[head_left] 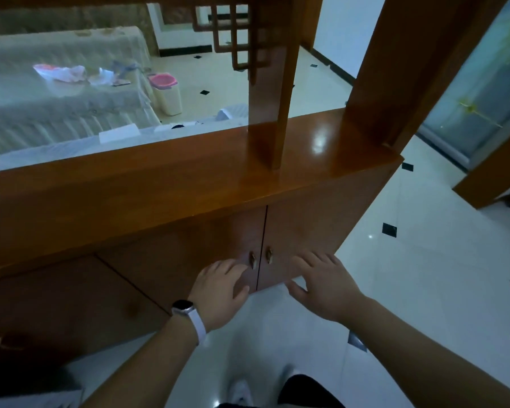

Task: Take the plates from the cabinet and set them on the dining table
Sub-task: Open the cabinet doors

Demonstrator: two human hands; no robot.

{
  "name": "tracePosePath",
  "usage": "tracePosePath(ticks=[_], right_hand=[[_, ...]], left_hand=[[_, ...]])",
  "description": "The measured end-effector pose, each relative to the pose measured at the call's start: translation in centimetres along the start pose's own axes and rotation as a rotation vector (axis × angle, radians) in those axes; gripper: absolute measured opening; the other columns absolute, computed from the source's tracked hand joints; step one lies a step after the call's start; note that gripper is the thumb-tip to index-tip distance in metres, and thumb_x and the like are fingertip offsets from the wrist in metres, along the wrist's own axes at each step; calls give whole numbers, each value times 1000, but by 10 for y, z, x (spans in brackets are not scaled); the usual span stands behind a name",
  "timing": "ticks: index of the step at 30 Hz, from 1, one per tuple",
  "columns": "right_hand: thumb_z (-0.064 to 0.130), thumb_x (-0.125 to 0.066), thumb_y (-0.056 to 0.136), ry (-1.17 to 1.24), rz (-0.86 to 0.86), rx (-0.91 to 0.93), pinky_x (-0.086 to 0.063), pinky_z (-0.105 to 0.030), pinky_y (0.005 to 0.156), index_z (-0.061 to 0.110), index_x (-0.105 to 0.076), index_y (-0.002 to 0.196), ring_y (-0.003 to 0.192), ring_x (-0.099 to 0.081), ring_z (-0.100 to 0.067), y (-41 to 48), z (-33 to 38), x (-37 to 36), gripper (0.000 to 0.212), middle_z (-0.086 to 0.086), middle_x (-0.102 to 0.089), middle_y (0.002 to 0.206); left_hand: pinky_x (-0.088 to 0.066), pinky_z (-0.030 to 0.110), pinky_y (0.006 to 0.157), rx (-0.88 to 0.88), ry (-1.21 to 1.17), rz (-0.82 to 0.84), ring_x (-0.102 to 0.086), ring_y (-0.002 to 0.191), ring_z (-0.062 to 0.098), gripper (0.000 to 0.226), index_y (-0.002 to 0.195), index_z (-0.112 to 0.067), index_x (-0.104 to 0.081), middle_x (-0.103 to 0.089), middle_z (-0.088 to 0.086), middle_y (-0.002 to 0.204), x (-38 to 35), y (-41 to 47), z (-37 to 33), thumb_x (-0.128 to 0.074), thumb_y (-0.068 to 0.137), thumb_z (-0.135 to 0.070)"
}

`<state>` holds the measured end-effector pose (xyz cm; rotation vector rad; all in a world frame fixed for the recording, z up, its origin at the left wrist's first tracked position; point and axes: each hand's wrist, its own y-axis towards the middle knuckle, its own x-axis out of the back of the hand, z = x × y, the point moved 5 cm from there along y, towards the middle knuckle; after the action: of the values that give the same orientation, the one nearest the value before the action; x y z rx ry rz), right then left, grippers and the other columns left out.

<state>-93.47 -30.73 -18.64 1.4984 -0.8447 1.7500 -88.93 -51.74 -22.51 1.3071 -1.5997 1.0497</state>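
Both hands empty, fingers loose. The left hand (221,285) sits just lower-left of the left door's small brass handle (252,260). The right hand (321,282) is right of the right door's small brass handle (269,256), slightly farther off. Doors of the glossy brown wooden cabinet (189,178) are closed, lower centre of frame. The plates are unseen, presumably inside.

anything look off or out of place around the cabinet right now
Nothing wrong at the cabinet: its two doors sit shut and flush, both handles in place. The only untidy spot is loose bags and papers strewn on the covered sofa behind.
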Motion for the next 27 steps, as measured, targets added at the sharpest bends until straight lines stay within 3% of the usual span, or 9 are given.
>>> tracePosePath(ticks=[3,9,14,18,22,27], right_hand=[[54,-45,90,34,-1,-7,-47,-41,93,24,-51,132,110,-58,-24,20,-12,-12,52,0,-62,121],[53,-41,90,143,125,-31,-43,-38,95,21,-53,131,116,-54,-22,63,-37,-56,54,1,-59,128],[47,-50,94,400,240,-192,-40,-33,97,20,-49,138,123,-48,-23,98,-74,-109,52,-1,-53,137],[47,-51,94,518,335,-259,-40,-34,101,20,-44,141,128,-45,-22,121,-94,-159,55,-2,-48,142],[44,-54,94,685,427,-361,-40,-34,105,20,-44,142,128,-47,-20,136,-101,-205,54,-2,-47,143],[37,-57,94,854,422,-461,-39,-25,94,18,-51,134,118,-53,-17,166,-107,-241,45,0,-53,136]], left_hand=[[-36,37,106,69,-68,46,-39,133,22,60,140,-25,-46,-45,-2,146,-14,22,14,-34,89,-54],[-44,34,98,284,-287,122,-52,120,26,57,133,-19,-55,-54,5,134,-56,59,28,-47,85,-47],[-33,16,96,511,-545,108,-50,123,19,44,132,-13,-55,-54,3,136,-97,80,34,-60,93,-32],[-34,18,97,670,-693,114,-49,123,16,42,133,-13,-54,-53,0,132,-140,102,45,-60,94,-27],[-46,27,90,864,-883,56,-58,108,23,25,116,-20,-59,-61,1,115,-177,125,59,-64,91,-22],[-47,28,78,958,-971,21,-60,85,20,11,97,-24,-61,-63,0,92,-209,154,69,-64,89,-18]])
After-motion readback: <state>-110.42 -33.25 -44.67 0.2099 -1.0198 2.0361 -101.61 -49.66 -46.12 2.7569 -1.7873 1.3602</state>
